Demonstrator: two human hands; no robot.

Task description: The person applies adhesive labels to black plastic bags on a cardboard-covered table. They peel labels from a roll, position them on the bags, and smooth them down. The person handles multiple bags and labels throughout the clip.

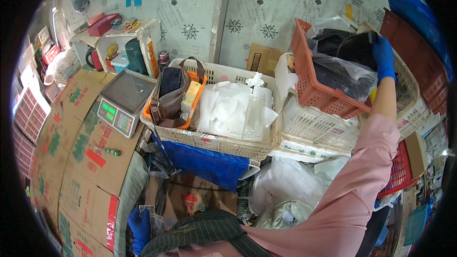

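Note:
My right hand, in a blue glove, is stretched out to the far right. Its fingers grip the edge of a black plastic bag, which lies with clear plastic film in a reddish-brown perforated crate. The fingertips are partly hidden against the black plastic. Low at the left, close to my body, is my left hand, also blue-gloved. Between its thumb and fingers it holds a clear plastic bag with a printed label; much of that bag is hidden by my apron.
A cardboard-covered table carries a digital scale and a small green-capped tube. Ahead, a white crate holds a brown bag and white foam sleeves. Plastic sacks lie beneath my right arm.

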